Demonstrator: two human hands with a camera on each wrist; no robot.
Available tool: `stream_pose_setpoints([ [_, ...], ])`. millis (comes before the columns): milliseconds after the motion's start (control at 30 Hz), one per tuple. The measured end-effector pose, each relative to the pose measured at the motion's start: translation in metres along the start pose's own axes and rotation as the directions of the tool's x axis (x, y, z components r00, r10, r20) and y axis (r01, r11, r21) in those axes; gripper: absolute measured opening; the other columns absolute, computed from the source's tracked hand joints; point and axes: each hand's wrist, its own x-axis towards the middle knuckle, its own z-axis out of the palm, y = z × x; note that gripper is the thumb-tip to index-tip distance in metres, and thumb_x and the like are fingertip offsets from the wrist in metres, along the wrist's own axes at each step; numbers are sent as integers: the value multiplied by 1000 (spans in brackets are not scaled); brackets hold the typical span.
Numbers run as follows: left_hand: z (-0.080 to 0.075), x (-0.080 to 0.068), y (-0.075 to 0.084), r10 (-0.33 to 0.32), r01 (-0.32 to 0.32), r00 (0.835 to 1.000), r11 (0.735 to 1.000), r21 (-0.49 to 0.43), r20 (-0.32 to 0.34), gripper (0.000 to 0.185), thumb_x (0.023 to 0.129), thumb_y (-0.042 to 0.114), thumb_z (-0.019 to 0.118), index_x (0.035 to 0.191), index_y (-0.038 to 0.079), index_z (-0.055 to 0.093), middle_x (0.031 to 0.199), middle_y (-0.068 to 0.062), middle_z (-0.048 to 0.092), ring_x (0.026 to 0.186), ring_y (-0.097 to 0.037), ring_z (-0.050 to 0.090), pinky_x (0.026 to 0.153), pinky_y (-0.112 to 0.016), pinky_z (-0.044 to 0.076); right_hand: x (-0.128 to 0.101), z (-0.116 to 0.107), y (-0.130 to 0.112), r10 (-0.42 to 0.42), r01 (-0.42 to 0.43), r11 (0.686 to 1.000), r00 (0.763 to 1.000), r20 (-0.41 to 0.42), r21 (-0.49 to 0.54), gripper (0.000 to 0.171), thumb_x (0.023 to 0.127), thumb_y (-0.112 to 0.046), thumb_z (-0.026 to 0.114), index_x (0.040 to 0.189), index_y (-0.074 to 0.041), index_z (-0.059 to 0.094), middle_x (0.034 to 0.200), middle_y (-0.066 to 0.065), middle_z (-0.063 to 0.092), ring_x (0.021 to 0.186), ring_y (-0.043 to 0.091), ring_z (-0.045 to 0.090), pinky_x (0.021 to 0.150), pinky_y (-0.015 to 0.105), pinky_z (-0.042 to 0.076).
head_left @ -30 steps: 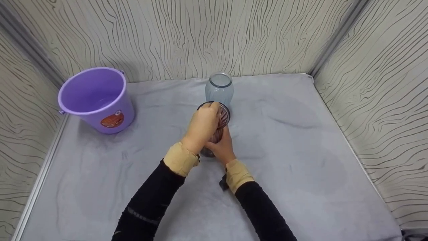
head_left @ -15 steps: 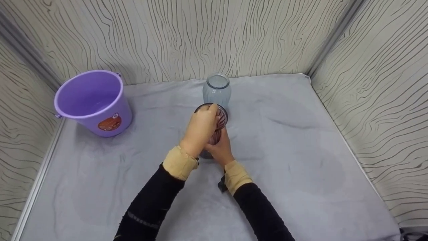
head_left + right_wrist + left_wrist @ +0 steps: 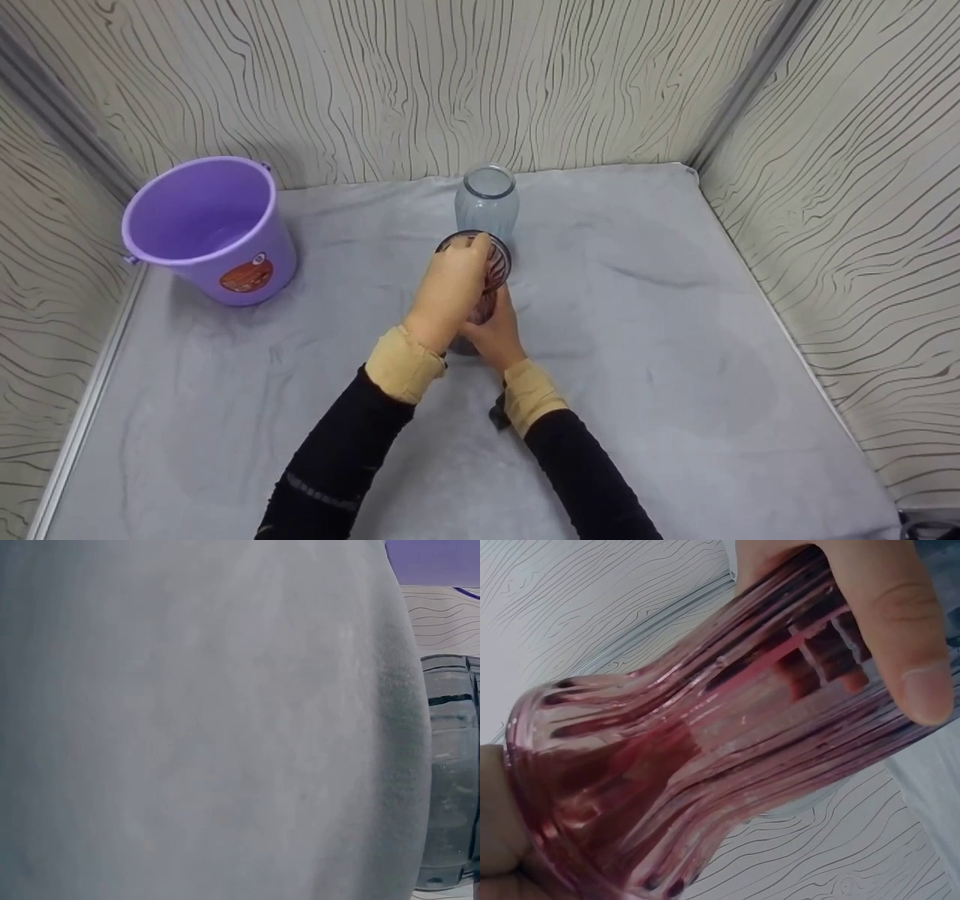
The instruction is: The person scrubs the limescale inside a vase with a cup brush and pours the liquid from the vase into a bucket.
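Observation:
A pink ribbed glass vase (image 3: 499, 262) stands on the grey cloth (image 3: 660, 337) in the middle of the head view. My left hand (image 3: 448, 289) grips its upper part, fingers curled over the rim. Lower down, my right hand (image 3: 495, 336) wraps round the vase's body from the near side. The left wrist view shows the pink vase (image 3: 705, 757) close up, with a finger (image 3: 889, 622) pressed on its ribbed wall. Much of the vase is hidden behind my hands in the head view.
A blue-grey glass vase (image 3: 487, 196) stands upright just behind the pink one. A purple bucket (image 3: 214, 229) sits at the back left. Patterned walls close in the back and both sides. The right wrist view is mostly grey cloth (image 3: 210, 727).
The head view shifted slightly a second ago. Both hands keep the same hold on the pink vase and have barely moved.

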Motion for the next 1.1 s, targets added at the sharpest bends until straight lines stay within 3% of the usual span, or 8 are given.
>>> stream_pose_setpoints([
  [300,1,-4,2,16,-16,1000,1000,10,-10,24,96,-8,58,120,-5,62,111,-27,66,95,-45,70,77,-50,60,-2,0,-1,16,-16,1000,1000,6,-23,95,78,-2,82,154,6,26,147,24,47,128,31,51,110,41,40],
  [467,2,-4,5,45,-42,998,996,76,-49,21,94,-8,61,114,-5,64,106,-25,67,89,-42,71,74,-49,60,-2,0,-2,21,-20,999,1000,6,-49,91,79,-5,80,152,7,27,147,25,46,128,33,52,108,43,43],
  [600,3,-3,5,57,-52,996,996,77,-71,17,94,-7,60,110,-3,65,102,-23,67,86,-40,71,72,-49,60,-1,-1,-3,22,-22,997,1000,3,-67,91,79,-6,79,152,7,27,150,25,43,132,34,49,111,46,40],
  [833,1,-1,5,8,-9,1000,1000,-9,-29,19,96,-5,57,111,1,66,107,-20,68,93,-41,71,78,-49,59,7,-1,34,11,-11,998,1000,0,-59,93,80,-5,81,155,0,26,149,20,45,129,30,50,108,43,42],
  [1100,-1,2,0,1,1,999,999,-49,33,12,97,-4,58,106,-1,65,104,-20,68,102,-38,69,83,-46,58,7,0,42,7,-6,998,1000,2,-61,96,79,-16,85,156,-7,27,148,11,47,129,21,50,109,39,41],
])
